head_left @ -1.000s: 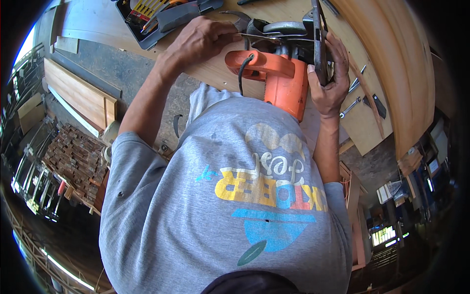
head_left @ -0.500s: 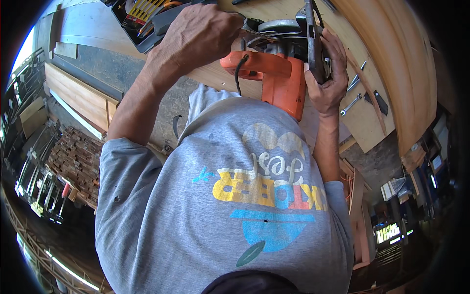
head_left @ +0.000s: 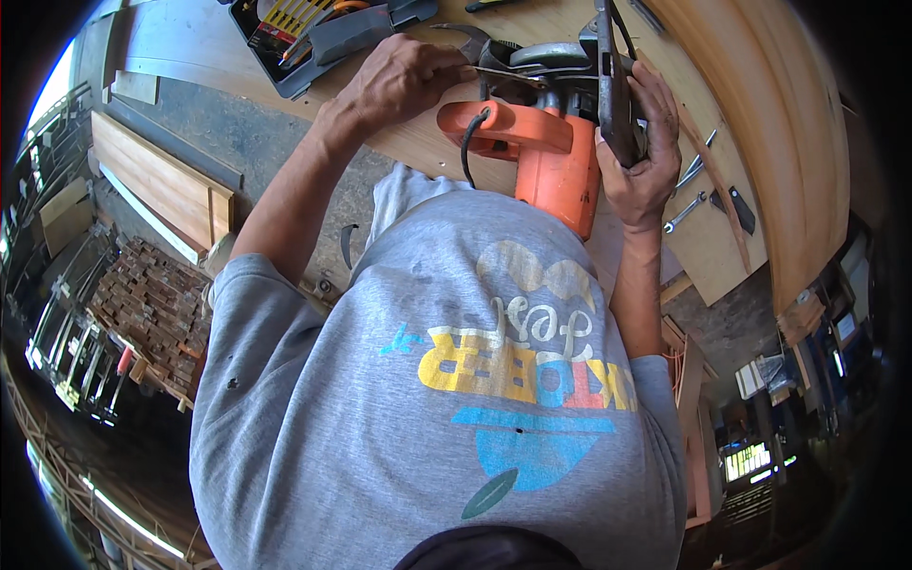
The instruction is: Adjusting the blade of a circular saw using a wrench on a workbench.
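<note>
An orange circular saw (head_left: 556, 171) stands tilted on the workbench, close against my shirt, with its metal blade guard (head_left: 546, 55) facing away from me. My right hand (head_left: 646, 157) grips the saw's dark base plate (head_left: 617, 104) from the right, thumb on the near side. The fingers of my left hand (head_left: 404, 81) pinch a thin metal rod-like tool (head_left: 505, 73), which reaches right toward the saw's blade area; its exact kind and its tip are unclear. A black cord (head_left: 465, 157) bends down from the saw's handle.
Beyond my left hand lies a dark open toolbox (head_left: 285, 47) with small tools. A curved dark metal piece (head_left: 465, 36) rests past the saw. A wrench (head_left: 684, 213) and a wood strip (head_left: 717, 190) lie right, beside a large curved board (head_left: 788, 123). Stacked wood blocks (head_left: 147, 313) are at left.
My left hand has drawn slightly down and away from the saw, uncovering the thin tool and the curved metal piece behind it. The right hand keeps its grip on the base plate.
</note>
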Demonstrator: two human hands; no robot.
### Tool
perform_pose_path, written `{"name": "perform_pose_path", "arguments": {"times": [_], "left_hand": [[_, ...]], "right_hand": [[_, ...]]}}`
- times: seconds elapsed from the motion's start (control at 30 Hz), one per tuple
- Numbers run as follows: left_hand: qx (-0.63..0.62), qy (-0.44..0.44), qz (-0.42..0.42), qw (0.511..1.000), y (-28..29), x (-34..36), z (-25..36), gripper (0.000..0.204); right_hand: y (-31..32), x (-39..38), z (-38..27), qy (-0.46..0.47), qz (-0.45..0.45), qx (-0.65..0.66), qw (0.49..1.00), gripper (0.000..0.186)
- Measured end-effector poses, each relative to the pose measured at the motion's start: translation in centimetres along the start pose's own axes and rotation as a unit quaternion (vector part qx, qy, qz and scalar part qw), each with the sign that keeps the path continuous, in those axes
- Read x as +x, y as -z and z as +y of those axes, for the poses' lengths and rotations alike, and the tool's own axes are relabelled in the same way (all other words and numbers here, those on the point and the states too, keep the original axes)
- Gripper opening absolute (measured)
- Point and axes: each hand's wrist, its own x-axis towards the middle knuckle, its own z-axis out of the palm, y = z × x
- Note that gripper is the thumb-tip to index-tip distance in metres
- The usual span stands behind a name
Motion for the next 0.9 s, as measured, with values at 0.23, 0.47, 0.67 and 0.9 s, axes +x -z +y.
{"name": "perform_pose_path", "arguments": {"times": [0.23,0.47,0.67,0.9], "left_hand": [[-0.169,0.062,-0.026,0.983,-3.7,-1.6,-2.2,0.005],[-0.187,0.066,-0.005,0.98,-1.8,-1.2,-2.2,0.009],[0.006,-0.029,0.002,1.0,4.2,1.2,1.8,0.01],[0.143,-0.071,-0.054,0.986,5.9,5.6,5.4,0.009]], "right_hand": [[0.0,0.2,-0.1,0.002,0.005,-0.009,1.0,0.061],[0.5,-0.2,0.6,-0.012,0.018,-0.018,1.0,0.058],[0.4,-0.8,0.7,-0.006,0.021,-0.014,1.0,0.058],[0.9,-0.7,1.3,0.003,0.024,0.016,1.0,0.059]]}}
